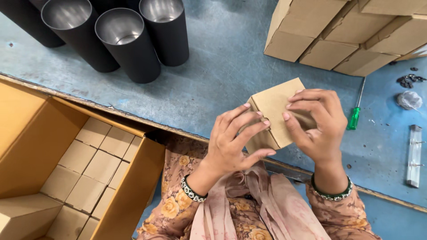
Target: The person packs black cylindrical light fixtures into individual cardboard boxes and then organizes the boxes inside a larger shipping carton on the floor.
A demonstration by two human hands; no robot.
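Small square brown cardboard box (275, 116) sits centre-right of frame, held up over the worn blue worktop (222, 66) by both hands. Left hand (233, 142) cups its near-left side, fingers curled round the corner w/ fingertips on the top face. Right hand (318, 126) wraps the right side, fingers pressing across the top edge. Both closed on the box, not spread.

Risks, judged from this: grip is mostly fingertip, so the box could twist or slip down toward the lap if one hand lets go. Pressing too hard on the top edge could crease thin card or leave a flap half tucked. The big open brown carton (66, 178) at lower left already has a layer of same small boxes (95, 171); a crooked box prob won't sit flush in the remaining gap.

Hard to make out: the box's flap state is hidden under the right fingers, can't tell if it's shut or what's inside. Its underside is covered by the palms. Stack of brown cartons (347, 35) upper right is cut off by the frame edge, as are the tall black cylinders w/ metal-lined insides (126, 42) upper left. Green-handled screwdriver (354, 116) right of the hands is clear; the dark small bits (410, 81) far right are too small to ID.
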